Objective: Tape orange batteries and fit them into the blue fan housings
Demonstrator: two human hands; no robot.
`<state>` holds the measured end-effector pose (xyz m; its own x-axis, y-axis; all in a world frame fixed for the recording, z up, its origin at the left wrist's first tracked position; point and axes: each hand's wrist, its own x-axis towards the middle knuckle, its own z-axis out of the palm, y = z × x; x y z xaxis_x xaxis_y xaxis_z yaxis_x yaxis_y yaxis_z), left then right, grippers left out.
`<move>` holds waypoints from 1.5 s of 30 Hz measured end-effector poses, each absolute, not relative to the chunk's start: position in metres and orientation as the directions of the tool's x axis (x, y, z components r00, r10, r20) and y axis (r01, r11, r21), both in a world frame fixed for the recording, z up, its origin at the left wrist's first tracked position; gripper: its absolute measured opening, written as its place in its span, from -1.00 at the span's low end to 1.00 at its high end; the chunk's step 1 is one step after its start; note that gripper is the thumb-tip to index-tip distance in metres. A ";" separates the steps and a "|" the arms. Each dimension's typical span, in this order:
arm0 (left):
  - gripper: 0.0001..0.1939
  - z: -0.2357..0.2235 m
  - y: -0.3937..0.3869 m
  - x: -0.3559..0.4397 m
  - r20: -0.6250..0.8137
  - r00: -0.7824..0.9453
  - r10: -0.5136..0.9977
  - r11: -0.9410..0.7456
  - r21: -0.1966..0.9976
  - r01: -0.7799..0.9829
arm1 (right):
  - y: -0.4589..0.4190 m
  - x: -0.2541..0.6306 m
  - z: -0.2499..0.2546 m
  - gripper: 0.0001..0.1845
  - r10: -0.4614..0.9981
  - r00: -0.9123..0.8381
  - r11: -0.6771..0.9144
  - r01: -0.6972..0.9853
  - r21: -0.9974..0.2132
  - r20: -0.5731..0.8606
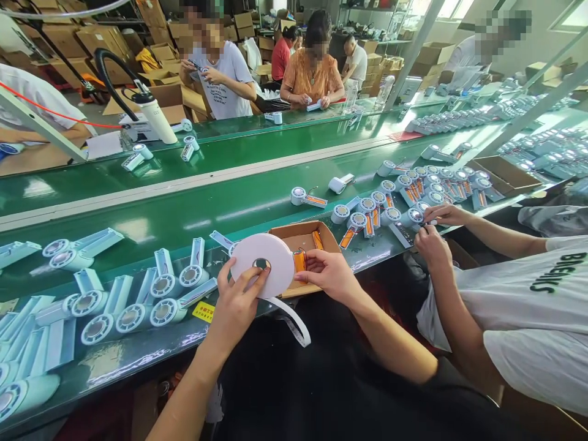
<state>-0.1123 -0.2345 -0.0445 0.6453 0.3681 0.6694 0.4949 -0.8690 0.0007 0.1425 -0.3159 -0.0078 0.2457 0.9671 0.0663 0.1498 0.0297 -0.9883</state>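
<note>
In the head view my left hand (241, 300) grips a large white roll of tape (275, 257), its fingers over the face and around the core hole. A loose white strip (296, 324) curls down from the roll's underside. My right hand (333, 272) pinches an orange battery pack (300, 261) with thin wires, close to the roll's right edge. Below and behind it sits a small cardboard box (328, 236) with another orange battery (318, 239) inside. Pale blue fan housings (164, 283) lie on the bench to the left of my hands.
More housings with orange batteries (367, 208) crowd the bench to the right, where a co-worker's hands (436, 236) handle one. A green conveyor (220, 202) runs across. People work on its far side. A yellow label (203, 311) lies near my left hand.
</note>
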 end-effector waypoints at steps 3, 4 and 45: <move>-0.34 -0.030 -0.234 -0.113 0.674 0.659 0.336 -0.876 -0.035 0.482 | -0.316 0.139 -0.012 -0.37 0.979 0.198 0.050 -0.018 -0.999 0.045; -0.36 -0.024 -0.234 -0.113 0.672 0.668 0.320 -0.878 -0.054 0.476 | -0.316 0.140 -0.012 -0.37 0.985 0.168 0.054 -0.070 -0.996 0.042; -0.38 -0.038 -0.199 -0.057 0.315 0.706 0.634 -0.772 0.314 0.553 | -0.324 0.273 0.016 -0.52 0.423 0.840 0.642 -0.013 -0.766 0.340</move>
<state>-0.0572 -0.1987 -0.0383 0.7061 0.6342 0.3148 0.5531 -0.7717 0.3140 0.2733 -0.3237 0.0159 0.8400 0.4229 0.3398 -0.0133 0.6422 -0.7664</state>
